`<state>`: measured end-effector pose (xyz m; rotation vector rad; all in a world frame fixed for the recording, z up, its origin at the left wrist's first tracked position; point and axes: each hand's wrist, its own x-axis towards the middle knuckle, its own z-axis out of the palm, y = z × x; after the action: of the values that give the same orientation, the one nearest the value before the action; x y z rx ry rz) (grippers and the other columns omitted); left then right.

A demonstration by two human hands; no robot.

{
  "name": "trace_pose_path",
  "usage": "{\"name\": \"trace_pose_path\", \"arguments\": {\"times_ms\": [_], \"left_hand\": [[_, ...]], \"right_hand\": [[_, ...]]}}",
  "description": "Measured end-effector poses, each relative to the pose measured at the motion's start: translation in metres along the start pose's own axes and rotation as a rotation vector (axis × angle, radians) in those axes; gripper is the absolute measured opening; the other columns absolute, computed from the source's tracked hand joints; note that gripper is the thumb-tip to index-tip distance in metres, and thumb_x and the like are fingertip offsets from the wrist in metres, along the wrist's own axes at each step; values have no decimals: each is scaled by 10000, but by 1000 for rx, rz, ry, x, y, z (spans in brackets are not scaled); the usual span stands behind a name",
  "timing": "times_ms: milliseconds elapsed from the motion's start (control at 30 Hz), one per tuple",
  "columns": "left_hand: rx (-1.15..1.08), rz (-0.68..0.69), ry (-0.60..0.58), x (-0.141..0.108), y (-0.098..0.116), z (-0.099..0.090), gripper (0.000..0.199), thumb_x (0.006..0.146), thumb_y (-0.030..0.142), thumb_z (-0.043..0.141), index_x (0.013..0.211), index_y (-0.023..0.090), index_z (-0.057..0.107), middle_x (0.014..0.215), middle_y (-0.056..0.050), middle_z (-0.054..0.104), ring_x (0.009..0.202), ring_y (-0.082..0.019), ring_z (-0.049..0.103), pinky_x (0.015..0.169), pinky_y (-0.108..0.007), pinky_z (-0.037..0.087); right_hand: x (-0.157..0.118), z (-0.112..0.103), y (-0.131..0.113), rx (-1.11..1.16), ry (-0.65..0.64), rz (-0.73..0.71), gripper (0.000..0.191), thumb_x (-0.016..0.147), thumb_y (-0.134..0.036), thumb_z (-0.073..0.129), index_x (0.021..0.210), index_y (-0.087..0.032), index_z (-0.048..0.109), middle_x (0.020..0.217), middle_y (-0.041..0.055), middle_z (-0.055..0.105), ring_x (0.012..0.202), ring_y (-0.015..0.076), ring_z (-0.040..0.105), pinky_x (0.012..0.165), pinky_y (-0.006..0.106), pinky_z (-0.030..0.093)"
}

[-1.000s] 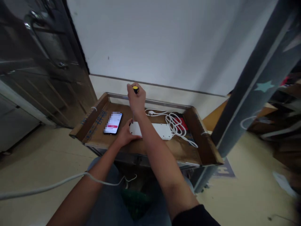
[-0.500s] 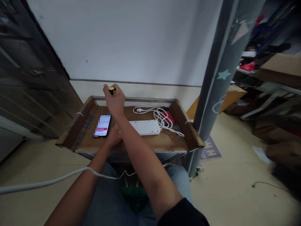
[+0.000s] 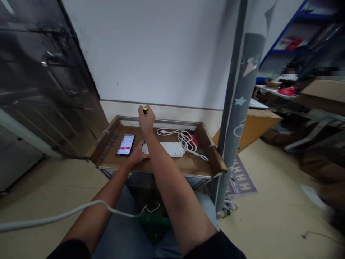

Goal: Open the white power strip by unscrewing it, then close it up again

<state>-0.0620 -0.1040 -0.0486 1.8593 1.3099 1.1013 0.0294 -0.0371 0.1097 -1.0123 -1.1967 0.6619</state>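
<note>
The right hand (image 3: 147, 120) closes narrowly around a screwdriver's (image 3: 145, 110) yellow-and-black handle, above the white power strip (image 3: 165, 149), which lies in a wooden tray (image 3: 107, 133) at frame center. The left hand (image 3: 137, 155) cups the strip's left end.

The left hand (image 3: 137, 155) has come back onto the white power strip's (image 3: 169, 149) left end.

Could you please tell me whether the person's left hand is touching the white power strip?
Touching: the head view shows the left hand pressed against the left end of the white power strip.
</note>
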Motion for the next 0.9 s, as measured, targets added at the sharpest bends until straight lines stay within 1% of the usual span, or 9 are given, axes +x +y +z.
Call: {"name": "trace_pose_path", "arguments": {"times_ms": [67,267,367,533,633,767,833,900], "left_hand": [[-9,-5,6,-1,-2,1,990,597,430,927,1454,109,548,1426,-189,659,1338,-348,621,1192,-507,466],[-48,-15,3,-3,-8,3,1018,626,471,918,1488,114,510,1501,-188,610,1366,-333,601,1220,-496,432],[-52,-32,12,-3,-8,3,1034,601,478,936,1475,121,515,1487,-194,617,1371,-346,592,1224,-506,424],[-52,-38,18,-2,-9,3,1074,581,485,951,1482,106,505,1453,-210,631,1334,-356,621,1187,-500,468],[-53,-25,15,-2,-10,2,1073,583,470,955,1489,120,499,1469,-201,623,1355,-354,607,1209,-506,447],[-61,-6,17,-1,-11,3,1004,575,473,964,1416,120,545,1446,-196,630,1344,-358,605,1218,-532,435],[-71,8,25,-1,-11,4,966,586,493,962,1379,116,558,1402,-187,648,1317,-352,615,1209,-540,448],[-88,29,44,0,-11,6,948,620,512,948,1382,120,544,1383,-176,652,1320,-343,613,1216,-536,449]], "right_hand": [[-3,-2,0,17,-8,-12,424,1013,-548,511,735,-250,394,642,-70,401,668,119,381,702,255,389],[-9,-9,1,30,-43,-41,380,1006,-478,545,745,-244,396,652,-78,395,666,111,380,699,243,375],[-10,-9,-1,18,-53,-38,376,1008,-475,540,748,-244,399,646,-81,383,653,107,368,685,241,369],[-8,-10,0,-7,-48,-52,382,1008,-479,541,743,-244,398,647,-82,388,650,107,352,685,243,365],[-7,-10,1,-27,-42,-60,401,1012,-509,529,740,-245,400,637,-79,388,653,112,355,680,244,368],[-9,-7,1,-68,-12,-56,434,1032,-556,470,735,-244,415,627,-66,402,650,121,381,675,247,375],[-10,-2,0,-100,28,-40,432,1047,-562,427,754,-245,433,633,-58,422,645,128,395,687,254,381],[-10,5,-1,-137,77,-13,409,1062,-543,393,787,-247,455,658,-42,454,653,140,423,703,263,388]]}}
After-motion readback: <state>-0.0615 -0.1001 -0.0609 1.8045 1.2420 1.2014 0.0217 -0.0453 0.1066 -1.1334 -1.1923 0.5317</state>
